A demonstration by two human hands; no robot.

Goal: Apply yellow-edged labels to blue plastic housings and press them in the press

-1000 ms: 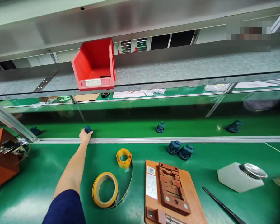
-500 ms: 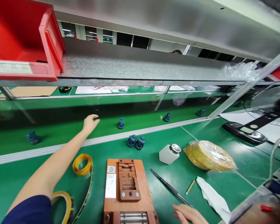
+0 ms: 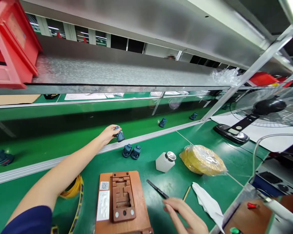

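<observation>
My left hand (image 3: 110, 133) is stretched out over the green belt channel, its thumb and fingers closed on a small dark-blue moulded part (image 3: 120, 136). Two similar blue parts (image 3: 131, 151) stand side by side on the green bench just below it. My right hand (image 3: 185, 216) is low on the right, thumb and forefinger apart, over the rear of dark tweezers (image 3: 157, 188) that lie on the bench. Its fingers partly hide the tweezers, and I see no grip on them. Between the hands lies a brown fixture block (image 3: 123, 196) with a shaped recess.
A white dispenser bottle (image 3: 165, 162), a yellow wrapped roll (image 3: 202, 160), a white cloth (image 3: 207, 203) and a black fan (image 3: 244, 125) stand to the right. Yellow tape (image 3: 74, 190) lies left. A metal shelf (image 3: 122, 73) with a red bin (image 3: 14, 45) hangs above.
My left hand has moved right and closed on the blue part on the belt. My right hand has come forward and left over the tweezers. The view has shifted right.
</observation>
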